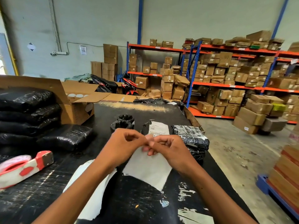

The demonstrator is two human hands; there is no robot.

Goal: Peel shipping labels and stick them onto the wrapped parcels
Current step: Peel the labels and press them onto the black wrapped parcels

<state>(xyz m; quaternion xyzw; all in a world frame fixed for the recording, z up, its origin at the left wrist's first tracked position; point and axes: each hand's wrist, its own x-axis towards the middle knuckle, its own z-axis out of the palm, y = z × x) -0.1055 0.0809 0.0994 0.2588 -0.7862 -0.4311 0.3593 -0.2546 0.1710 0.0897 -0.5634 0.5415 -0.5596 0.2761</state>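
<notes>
Pinched at its top corner between left hand (123, 146) and right hand (168, 149), both curled nearly closed, fingertips meeting: 1 white label sheet (148, 168), hanging below the knuckles above the black table (113, 109). Just beyond the hands, 1 wrapped parcel (189, 136) beside an already labelled parcel (159, 128). At far left, a tape dispenser (24, 167).

We work at a scuffed black table (48, 188) bearing stacked black wrapped parcels (27, 110), a labelled parcel (159, 127), a taped parcel (191, 137), two black rolls (123, 122), a tape dispenser (24, 167) and an open cardboard box (77, 109).
</notes>
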